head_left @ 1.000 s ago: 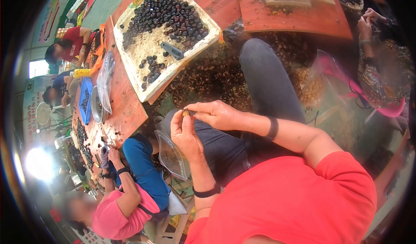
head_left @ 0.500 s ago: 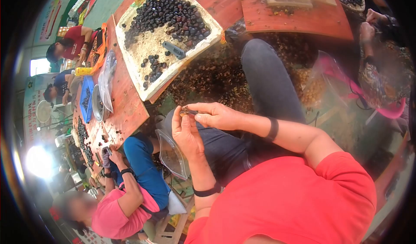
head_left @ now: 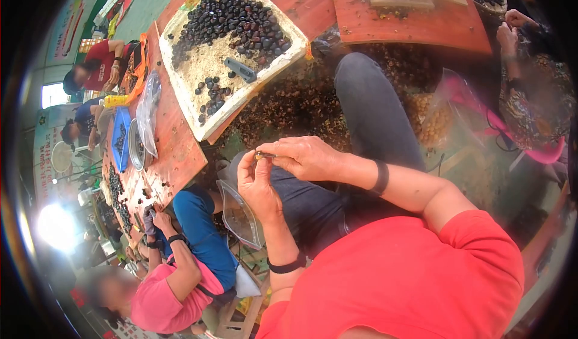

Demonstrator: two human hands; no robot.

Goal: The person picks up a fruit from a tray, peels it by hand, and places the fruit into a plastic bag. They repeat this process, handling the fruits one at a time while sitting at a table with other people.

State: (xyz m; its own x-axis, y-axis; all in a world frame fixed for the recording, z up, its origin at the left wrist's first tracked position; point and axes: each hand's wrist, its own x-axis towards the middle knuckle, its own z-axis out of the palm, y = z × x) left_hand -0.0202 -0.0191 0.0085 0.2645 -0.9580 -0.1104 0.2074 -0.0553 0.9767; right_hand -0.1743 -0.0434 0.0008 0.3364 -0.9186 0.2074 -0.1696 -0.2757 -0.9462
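Note:
My left hand (head_left: 260,188) is closed in a pinch, thumb and fingertips on a small brown and yellowish nut (head_left: 260,155). My right hand (head_left: 310,157) reaches in from the right, its fingers pressed together against the same piece. Something thin and dark shows between the right fingertips, too small to name. Both hands are above my lap, over the dark trousers (head_left: 307,197). Beyond them, a white foam tray (head_left: 223,119) holds many dark round nuts (head_left: 232,20) on pale crumbs. A grey-handled tool (head_left: 241,69) lies in the tray.
The tray rests on a reddish table (head_left: 180,152). Brown shell scraps (head_left: 289,122) cover the floor. A clear plastic bag (head_left: 238,215) stands beside my left forearm. A person in pink (head_left: 168,300) works at left; another person's hands (head_left: 512,29) are at upper right.
My right hand has shifted slightly up and left, its fingertips closer over the piece. More yellow shows on the piece now. The tray and tool have stayed put.

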